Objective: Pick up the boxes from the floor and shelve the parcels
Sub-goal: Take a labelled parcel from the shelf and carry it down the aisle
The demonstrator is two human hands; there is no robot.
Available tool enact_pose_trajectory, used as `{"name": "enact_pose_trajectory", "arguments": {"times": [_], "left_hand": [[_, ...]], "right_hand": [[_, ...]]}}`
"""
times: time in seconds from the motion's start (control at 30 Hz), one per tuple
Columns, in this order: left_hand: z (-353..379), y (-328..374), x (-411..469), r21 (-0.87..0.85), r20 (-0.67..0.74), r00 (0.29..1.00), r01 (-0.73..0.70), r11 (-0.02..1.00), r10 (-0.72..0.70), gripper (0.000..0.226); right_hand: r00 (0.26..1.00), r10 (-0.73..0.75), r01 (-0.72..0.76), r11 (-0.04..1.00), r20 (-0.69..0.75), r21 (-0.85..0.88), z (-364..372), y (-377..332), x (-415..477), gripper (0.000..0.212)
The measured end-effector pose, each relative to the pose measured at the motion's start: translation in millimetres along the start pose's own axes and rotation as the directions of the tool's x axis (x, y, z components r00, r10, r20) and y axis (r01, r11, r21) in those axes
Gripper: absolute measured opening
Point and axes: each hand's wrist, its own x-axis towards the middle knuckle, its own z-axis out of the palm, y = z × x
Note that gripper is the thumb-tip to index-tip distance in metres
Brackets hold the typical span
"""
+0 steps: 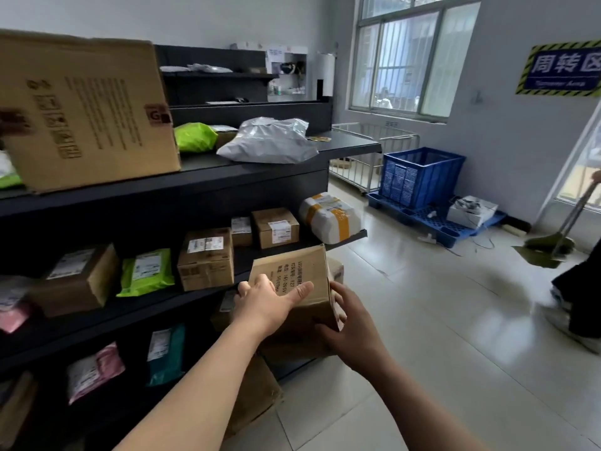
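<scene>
Before middle shelf (146, 304): we are holding the box (292, 271), long axis pointing away and upward.
Left hand (263, 304): gripping its top.
Right hand (351, 323): gripping its side.

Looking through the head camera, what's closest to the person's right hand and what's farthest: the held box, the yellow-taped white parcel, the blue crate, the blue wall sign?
1. Held box: gripped by the right hand.
2. Yellow-taped white parcel: at the shelf end, just above.
3. Blue crate: on the pallet, farther right.
4. Blue wall sign: high up, far right.
</scene>
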Motion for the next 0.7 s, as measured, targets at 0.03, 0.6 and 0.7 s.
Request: {"name": "enact_pose_trajectory", "arguments": {"times": [0.03,0.6,0.7], "left_hand": [[-5.2,-6.8,0.5,0.003,-0.013,1.000,0.020,1.000,-0.020,0.099],[-118.3,-114.7,-27.3,-0.424,0.031,0.945,0.306,0.852,-0.324,0.137],[-137.6,-137.4,-32.1,-0.524,0.052,0.944,0.303,0.796,-0.326,0.140]], "right_hand": [[1.000,-0.012,0.012,1.000,0.015,-0.008,6.2,-4.3,2.3,0.077],[0.942,-0.250,0.271,0.960,0.225,-0.067,134.6,-94.3,11.7,0.071],[0.925,-0.291,0.315,0.947,0.245,-0.065,157.6,-111.1,10.0,0.069]]}}
